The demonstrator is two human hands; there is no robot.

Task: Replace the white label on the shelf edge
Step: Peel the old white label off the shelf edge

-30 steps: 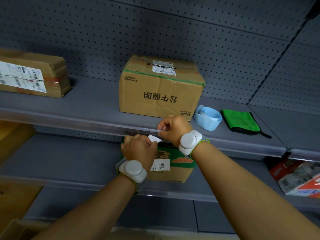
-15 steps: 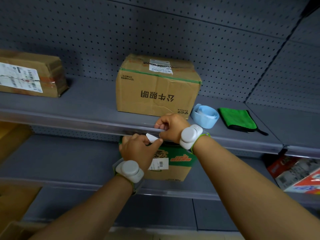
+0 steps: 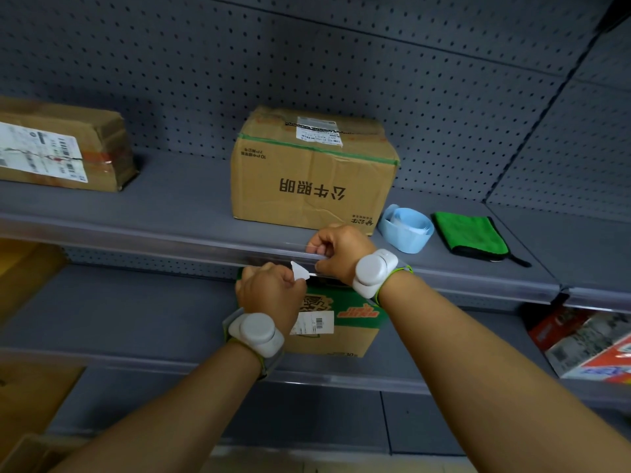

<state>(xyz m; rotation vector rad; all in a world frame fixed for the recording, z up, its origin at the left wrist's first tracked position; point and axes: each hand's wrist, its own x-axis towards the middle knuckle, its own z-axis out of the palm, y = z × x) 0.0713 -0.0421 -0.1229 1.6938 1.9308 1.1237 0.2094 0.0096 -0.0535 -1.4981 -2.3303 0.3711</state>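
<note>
White label (image 3: 299, 270): a small slip, one pointed corner showing, pinched in the curled fingers of the left hand (image 3: 271, 293), just below the shelf edge (image 3: 191, 241) and at about 8 o'clock from the right hand (image 3: 341, 252). The right hand's fingers are curled over the clear strip along that edge, gripping its lip; whether the strip is being pried open cannot be told. Whether this slip is the old label or the new one also cannot be told.

Step in hand, as judged: getting the label in or out of the strip. To do it well, the right hand should hold the lip open and steady while the left keeps the slip flat and level with the channel, moving it along the edge rather than bending it; a tilted corner is likely to catch or crease.

Surroundings: on the shelf, at 12 o'clock from the hands, a cardboard box (image 3: 312, 175) with printed characters and a shipping sticker. At 2 o'clock, a pale blue roll (image 3: 406, 230), and just beyond it a folded green cloth (image 3: 469, 235). At 10 o'clock, well apart, a second taped carton (image 3: 65, 151). Behind the forearms on the shelf below, a green-topped box (image 3: 345, 319) with a barcode sticker. The back wall is grey perforated panel (image 3: 307, 63); the light is dim.
</note>
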